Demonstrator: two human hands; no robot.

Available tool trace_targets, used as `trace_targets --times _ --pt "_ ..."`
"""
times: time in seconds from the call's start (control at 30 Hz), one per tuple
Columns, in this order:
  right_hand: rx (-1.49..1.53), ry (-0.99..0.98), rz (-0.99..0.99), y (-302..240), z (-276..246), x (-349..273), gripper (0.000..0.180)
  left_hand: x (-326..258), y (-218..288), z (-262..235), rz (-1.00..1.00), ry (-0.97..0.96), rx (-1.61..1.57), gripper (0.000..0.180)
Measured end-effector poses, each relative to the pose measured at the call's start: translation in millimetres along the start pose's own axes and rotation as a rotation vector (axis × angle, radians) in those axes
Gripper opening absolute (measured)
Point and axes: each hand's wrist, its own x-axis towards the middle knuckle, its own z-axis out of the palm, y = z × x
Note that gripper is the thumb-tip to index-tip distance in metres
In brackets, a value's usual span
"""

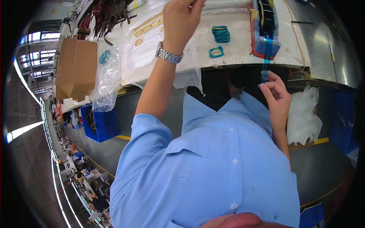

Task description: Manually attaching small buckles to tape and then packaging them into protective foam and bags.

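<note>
At the top edge, over the white worktable (243, 49), is my left hand (182, 22), with a metal watch (169, 55) on the wrist. Its fingers are bent together and partly cut off, so what they hold is hidden. Gold buckles (149, 29) lie in rows beside it. My right hand (276, 91) pinches the end of a blue tape strip (267, 62) at the table's front edge. That strip stretches down from a blue and red tape dispenser (265, 34). Between my hands sit a stack of blue-covered buckles (221, 34) and one separate blue-covered buckle (216, 52).
Dark strips (110, 15) lie at the far left of the table. A cardboard box (76, 68) and a clear plastic bag (108, 81) stand left. Blue bins (99, 123) are on the floor. White plastic (304, 114) hangs below the table at right.
</note>
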Motion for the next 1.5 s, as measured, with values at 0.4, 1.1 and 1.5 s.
trace_targets --times 0.4,1.1,1.5 --pt "0.203 0.008 0.227 -34.8 15.5 -10.8 0.014 -99.1 -205.1 -165.5 -0.011 -0.498 0.783 0.007" --pt "0.250 -0.050 0.200 -31.2 11.7 -24.5 0.013 -73.5 -201.6 -181.3 -0.614 -0.153 0.185 0.018" --pt "0.278 -0.100 0.297 -37.8 12.6 -28.4 0.023 -110.5 99.2 -7.7 -0.910 -0.688 -0.957 0.016"
